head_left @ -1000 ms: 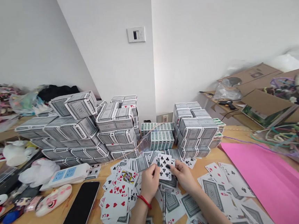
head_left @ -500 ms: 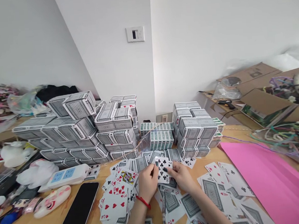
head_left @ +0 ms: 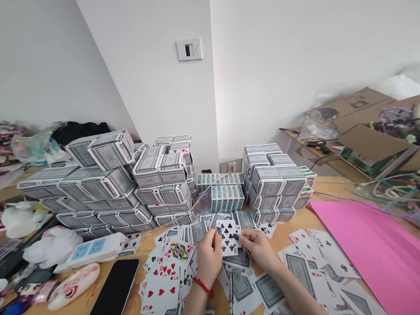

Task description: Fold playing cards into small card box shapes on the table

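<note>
Between my two hands is an eight of clubs playing card [head_left: 229, 239], held face up, with the corner of a seven showing behind it on the right. My left hand [head_left: 209, 255] pinches its left edge between thumb and finger. On the other side, my right hand [head_left: 256, 246] grips the right edge with dark-nailed thumb and fingers. Loose playing cards [head_left: 159, 292] lie face up to the left, a three of hearts on top. Face-down cards [head_left: 269, 289] are spread beneath and to the right of my hands.
Block-shaped bundles of cards [head_left: 162, 196] are stacked at the back left, and more card blocks [head_left: 278, 181] at the back right. A black phone [head_left: 108, 303], a white power strip [head_left: 93, 251] and small toys lie left. Pink paper [head_left: 384, 255] covers the right side.
The held card has turned slightly more upright, and less of the seven behind it shows. Both hands stay nearly in place, with the right hand a little lower.
</note>
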`<state>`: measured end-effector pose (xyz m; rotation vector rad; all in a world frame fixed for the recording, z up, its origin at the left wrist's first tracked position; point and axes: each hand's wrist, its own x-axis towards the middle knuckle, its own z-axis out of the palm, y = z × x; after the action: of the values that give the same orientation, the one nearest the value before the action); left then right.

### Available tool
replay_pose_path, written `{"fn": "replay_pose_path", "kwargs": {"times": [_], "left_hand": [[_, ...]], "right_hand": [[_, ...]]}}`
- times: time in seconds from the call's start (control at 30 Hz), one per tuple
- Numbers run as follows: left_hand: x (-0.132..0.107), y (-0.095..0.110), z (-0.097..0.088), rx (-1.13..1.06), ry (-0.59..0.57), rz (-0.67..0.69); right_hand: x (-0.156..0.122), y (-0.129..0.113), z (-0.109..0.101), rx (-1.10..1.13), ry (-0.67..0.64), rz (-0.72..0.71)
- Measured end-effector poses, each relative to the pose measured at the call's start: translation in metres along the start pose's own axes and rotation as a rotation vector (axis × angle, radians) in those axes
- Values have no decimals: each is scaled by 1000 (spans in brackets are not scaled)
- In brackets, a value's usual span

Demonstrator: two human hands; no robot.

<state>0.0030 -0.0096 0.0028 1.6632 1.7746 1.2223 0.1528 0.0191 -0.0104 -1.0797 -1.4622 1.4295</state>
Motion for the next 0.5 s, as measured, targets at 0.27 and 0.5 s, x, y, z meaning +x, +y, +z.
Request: {"fn": "replay_pose_path", "kwargs": {"times": [0.27, 0.5], "left_hand": [[-1, -3, 1, 29, 0, 2], [-1, -2, 0, 36, -41, -14]], "right_hand": [[1, -3, 1, -6, -19, 37], [1, -6, -1, 17, -11, 38]]}}
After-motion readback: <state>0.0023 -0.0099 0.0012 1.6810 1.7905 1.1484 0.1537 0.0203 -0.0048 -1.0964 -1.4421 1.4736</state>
